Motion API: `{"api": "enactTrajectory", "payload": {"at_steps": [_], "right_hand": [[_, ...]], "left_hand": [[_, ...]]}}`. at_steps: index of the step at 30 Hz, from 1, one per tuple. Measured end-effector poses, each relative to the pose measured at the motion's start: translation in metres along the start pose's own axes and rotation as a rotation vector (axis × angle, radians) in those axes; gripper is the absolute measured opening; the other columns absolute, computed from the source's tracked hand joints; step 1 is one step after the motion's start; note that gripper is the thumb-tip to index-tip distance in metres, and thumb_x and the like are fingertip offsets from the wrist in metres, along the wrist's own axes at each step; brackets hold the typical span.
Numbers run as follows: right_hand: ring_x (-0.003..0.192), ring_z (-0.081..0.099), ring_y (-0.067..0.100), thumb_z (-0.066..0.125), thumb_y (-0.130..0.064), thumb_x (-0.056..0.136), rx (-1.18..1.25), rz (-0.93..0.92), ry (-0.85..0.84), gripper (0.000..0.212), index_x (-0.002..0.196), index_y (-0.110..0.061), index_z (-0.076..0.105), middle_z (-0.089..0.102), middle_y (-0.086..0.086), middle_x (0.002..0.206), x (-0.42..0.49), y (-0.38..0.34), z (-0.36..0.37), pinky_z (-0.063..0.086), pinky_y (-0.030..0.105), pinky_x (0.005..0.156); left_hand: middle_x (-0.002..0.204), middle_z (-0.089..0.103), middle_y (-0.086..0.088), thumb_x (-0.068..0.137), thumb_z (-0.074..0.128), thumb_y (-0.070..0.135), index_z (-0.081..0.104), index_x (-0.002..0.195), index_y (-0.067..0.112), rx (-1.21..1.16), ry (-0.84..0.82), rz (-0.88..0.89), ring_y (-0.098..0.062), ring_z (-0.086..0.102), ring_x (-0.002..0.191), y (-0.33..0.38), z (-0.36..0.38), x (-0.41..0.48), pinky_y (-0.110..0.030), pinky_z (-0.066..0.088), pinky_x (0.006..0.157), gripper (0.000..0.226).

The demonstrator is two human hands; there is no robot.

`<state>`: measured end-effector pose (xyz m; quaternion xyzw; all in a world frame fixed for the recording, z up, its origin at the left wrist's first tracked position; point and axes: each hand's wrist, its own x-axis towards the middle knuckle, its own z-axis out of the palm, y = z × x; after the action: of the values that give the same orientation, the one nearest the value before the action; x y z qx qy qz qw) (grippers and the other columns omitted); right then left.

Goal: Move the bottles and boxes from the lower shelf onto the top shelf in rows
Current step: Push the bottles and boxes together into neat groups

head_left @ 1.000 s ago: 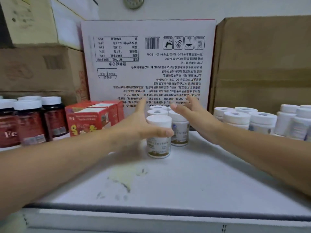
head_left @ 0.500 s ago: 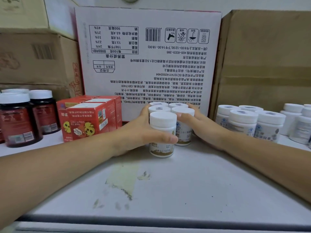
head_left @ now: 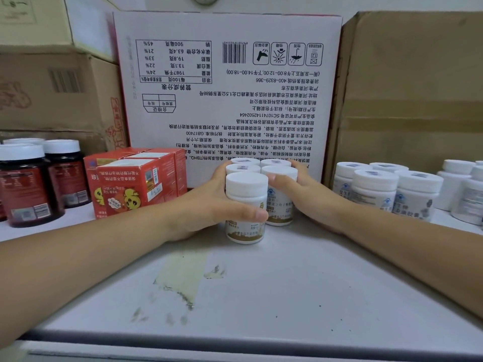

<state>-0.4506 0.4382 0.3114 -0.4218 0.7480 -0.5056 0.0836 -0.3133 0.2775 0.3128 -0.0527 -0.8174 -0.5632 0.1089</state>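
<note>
Now the white-capped bottles are squeezed into a block

A second ago the right hand hung off the group with fingers spread, and the left hand lay only loosely against it; both are now drawn in tight. The left hand wraps the front bottle, thumb curled across its label and fingers reaching along the left flank. The right hand cups the right flank, thumb over the near-right bottle and fingers curled round behind the rear ones. All five bottles stand upright on the top shelf, caps touching, just beside the red boxes and in front of the printed carton. The wider white jars on the right stand apart from them. This looks like straightening rather than carrying: the bottles are already up here, and the squeeze sets them into even rows. Bare shelf in front leaves room for more. The lower shelf is out of view, so how much remains cannot be told
</note>
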Motion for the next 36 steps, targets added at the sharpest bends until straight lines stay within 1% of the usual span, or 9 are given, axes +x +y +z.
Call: {"api": "enactTrajectory", "payload": {"at_steps": [4, 8, 13, 18, 21, 24, 27, 32, 36], "right_hand": [[0.102, 0.048, -0.015, 0.058, -0.051, 0.088, 0.035, -0.005, -0.013, 0.070, 0.146, -0.027, 0.025, 0.041, -0.037, 0.111, -0.002, -0.001, 0.001, 0.040, 0.013, 0.085], [0.108, 0.053, -0.007, 0.065, -0.058, 0.079, 0.047, -0.011, -0.011, 0.083, 0.145, -0.028, 0.025, 0.050, -0.030, 0.119, -0.003, -0.002, 0.001, 0.044, 0.022, 0.094], [0.100, 0.050, -0.010, 0.057, -0.047, 0.090, 0.069, -0.002, 0.016, 0.072, 0.148, -0.030, 0.017, 0.051, -0.012, 0.131, -0.004, -0.005, 0.000, 0.039, 0.014, 0.076], [0.119, 0.044, 0.002, 0.053, -0.049, 0.091, 0.099, 0.008, 0.025, 0.083, 0.155, -0.023, 0.006, 0.039, -0.015, 0.144, -0.006, -0.006, -0.001, 0.033, 0.018, 0.092], [0.125, 0.033, 0.001, 0.054, -0.052, 0.087, 0.092, -0.009, 0.043, 0.090, 0.156, -0.024, 0.003, 0.027, -0.011, 0.154, -0.005, -0.008, -0.001, 0.027, 0.023, 0.099], [0.132, 0.030, 0.004, 0.054, -0.063, 0.077, 0.063, -0.029, 0.053, 0.099, 0.156, -0.028, 0.004, 0.020, -0.011, 0.159, -0.008, -0.014, -0.001, 0.027, 0.026, 0.107], [0.144, 0.023, 0.009, 0.053, -0.058, 0.086, 0.046, -0.071, 0.084, 0.089, 0.156, -0.028, 0.006, 0.015, -0.007, 0.162, -0.012, -0.020, -0.001, 0.022, 0.030, 0.113], [0.148, 0.013, 0.009, 0.049, -0.053, 0.094, -0.105, -0.227, 0.206, 0.082, 0.156, -0.023, 0.005, 0.009, -0.006, 0.163, -0.022, -0.044, -0.008, 0.015, 0.029, 0.115], [0.148, 0.011, 0.009, 0.042, -0.071, 0.076, -0.204, -0.348, 0.210, 0.100, 0.155, -0.023, 0.006, 0.010, -0.004, 0.163, -0.034, -0.082, -0.005, 0.014, 0.040, 0.122]], "left_hand": [[0.140, 0.054, 0.008, 0.054, 0.088, 0.027, 0.027, 0.146, 0.030, 0.005, 0.000, 0.002, -0.009, 0.055, 0.127, 0.000, 0.000, -0.001, -0.041, 0.041, 0.110, 0.110], [0.141, 0.054, 0.008, 0.054, 0.088, 0.028, 0.027, 0.146, 0.031, 0.012, 0.000, -0.002, -0.009, 0.054, 0.127, 0.000, 0.000, -0.001, -0.041, 0.041, 0.110, 0.111], [0.137, 0.056, 0.009, 0.051, 0.089, 0.029, 0.029, 0.144, 0.033, 0.028, 0.023, -0.011, -0.008, 0.057, 0.123, 0.000, 0.000, -0.002, -0.039, 0.044, 0.107, 0.110], [0.126, 0.056, 0.023, 0.055, 0.093, 0.026, 0.024, 0.145, 0.034, 0.100, 0.061, -0.042, 0.014, 0.060, 0.104, 0.005, 0.001, -0.007, -0.010, 0.049, 0.086, 0.114], [0.124, 0.041, 0.040, 0.051, 0.094, 0.034, -0.001, 0.153, 0.036, 0.205, 0.105, -0.051, 0.029, 0.049, 0.096, 0.007, 0.001, -0.010, 0.000, 0.042, 0.081, 0.140], [0.156, 0.021, 0.021, 0.039, 0.090, 0.048, -0.010, 0.153, 0.041, 0.262, 0.176, -0.019, 0.011, 0.035, 0.126, 0.016, 0.000, -0.013, -0.019, 0.033, 0.108, 0.151], [0.162, 0.001, 0.020, 0.036, 0.087, 0.058, -0.008, 0.150, 0.046, 0.349, 0.223, 0.038, 0.008, 0.015, 0.138, 0.032, 0.001, -0.021, -0.029, 0.021, 0.117, 0.150], [0.160, 0.008, 0.025, 0.034, 0.082, 0.076, 0.001, 0.150, 0.048, 0.573, 0.188, 0.094, 0.006, 0.010, 0.146, 0.073, -0.019, -0.049, -0.036, 0.015, 0.122, 0.145], [0.158, 0.020, 0.025, 0.041, 0.077, 0.076, 0.011, 0.153, 0.042, 0.703, 0.286, 0.044, 0.001, 0.021, 0.143, 0.098, -0.051, -0.078, -0.031, 0.021, 0.118, 0.134]]}}
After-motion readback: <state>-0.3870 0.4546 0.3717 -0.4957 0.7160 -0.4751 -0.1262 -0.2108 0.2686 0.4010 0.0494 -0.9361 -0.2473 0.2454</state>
